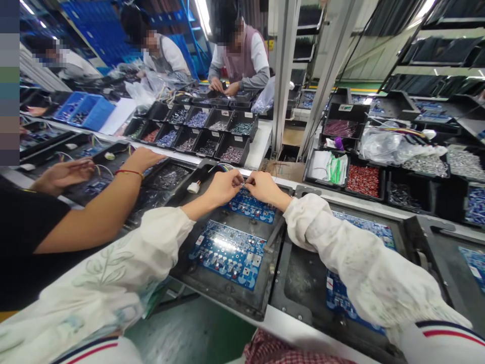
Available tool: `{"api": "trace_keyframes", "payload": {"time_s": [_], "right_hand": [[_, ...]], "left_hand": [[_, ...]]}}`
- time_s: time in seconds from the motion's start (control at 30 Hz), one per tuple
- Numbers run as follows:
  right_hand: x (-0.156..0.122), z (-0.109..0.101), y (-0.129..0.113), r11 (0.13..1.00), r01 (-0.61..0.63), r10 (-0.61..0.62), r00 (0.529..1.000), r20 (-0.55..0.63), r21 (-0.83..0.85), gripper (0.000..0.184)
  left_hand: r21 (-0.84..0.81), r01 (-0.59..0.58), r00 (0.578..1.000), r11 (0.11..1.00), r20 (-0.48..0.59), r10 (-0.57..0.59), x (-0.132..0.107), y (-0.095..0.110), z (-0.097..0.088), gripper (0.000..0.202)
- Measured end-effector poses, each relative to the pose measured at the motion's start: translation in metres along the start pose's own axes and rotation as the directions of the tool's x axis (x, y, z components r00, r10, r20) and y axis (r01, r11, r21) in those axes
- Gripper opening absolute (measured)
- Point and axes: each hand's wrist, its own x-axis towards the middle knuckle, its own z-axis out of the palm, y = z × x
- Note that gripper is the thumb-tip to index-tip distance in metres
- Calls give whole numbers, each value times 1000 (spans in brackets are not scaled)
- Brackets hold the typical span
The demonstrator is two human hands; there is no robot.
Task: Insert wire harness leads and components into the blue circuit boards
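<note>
My left hand (223, 187) and my right hand (263, 187) meet above a blue circuit board (248, 207), with fingertips pinching a thin wire whose small end is hard to make out. A bundle of coloured wires (223, 167) arches from a white connector (194, 187) towards my fingers. Below my hands, a second blue circuit board (227, 254) lies in a black tray (223, 298). Under my right forearm, another blue board (364, 227) lies in the adjacent tray, partly hidden by my white sleeve (352, 253).
To the left, a co-worker's bare arm with a red bracelet (129, 173) reaches over wired boards. Black bins of small components (200, 129) and red parts (362, 180) line the bench beyond. Metal uprights (284, 76) stand ahead, with several more workers across the bench.
</note>
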Motion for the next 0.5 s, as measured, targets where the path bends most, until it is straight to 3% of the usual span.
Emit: {"api": "trace_keyframes", "payload": {"time_s": [0.13,0.23,0.37,0.5], "right_hand": [[-1,-2,0,1000,27,-27,1000,16,16,13],[0,-1,1,998,56,-56,998,19,24,12],[2,2,2,998,64,-64,998,14,12,11],[3,4,2,997,74,-74,997,-4,-10,11]], "left_hand": [[91,11,1000,996,-22,-9,-7,10,-12,38],[-6,111,993,994,-45,-111,-22,20,-37,36],[-246,248,967,937,117,-226,-59,27,-64,23],[-317,433,899,844,218,-380,-96,21,-66,32]]}}
